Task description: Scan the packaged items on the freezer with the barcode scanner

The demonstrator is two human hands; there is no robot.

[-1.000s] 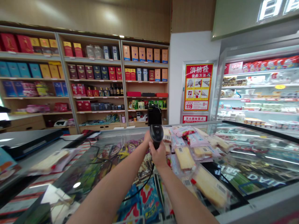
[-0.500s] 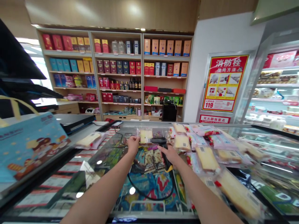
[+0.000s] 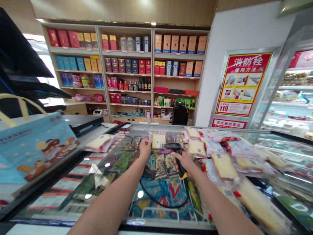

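My right hand [image 3: 184,160] is wrapped round the grip of a black barcode scanner [image 3: 172,146] with a yellow tip at its lower end. Its head points left at a clear-wrapped slice of bread [image 3: 158,140]. The fingers of my left hand [image 3: 145,146] pinch the left edge of that wrapper, over the glass top of a freezer. From the scanner's base a black cable [image 3: 168,207] loops down across the glass. Close to my right hand lies a pile of packed bread slices [image 3: 196,147] in clear and pink wrappers.
Under the freezer glass [image 3: 114,192] lie colourful packets. At left stand a blue paper bag [image 3: 46,143] with yellow handles and a flat black device [image 3: 84,122]. One wrapped bread pack [image 3: 99,143] rests near them. Shelves of boxed goods [image 3: 127,67] line the back wall.
The view has shifted slightly, so most things appear a little further right. Both hands keep their hold, the left on the bread wrapper and the right on the scanner.
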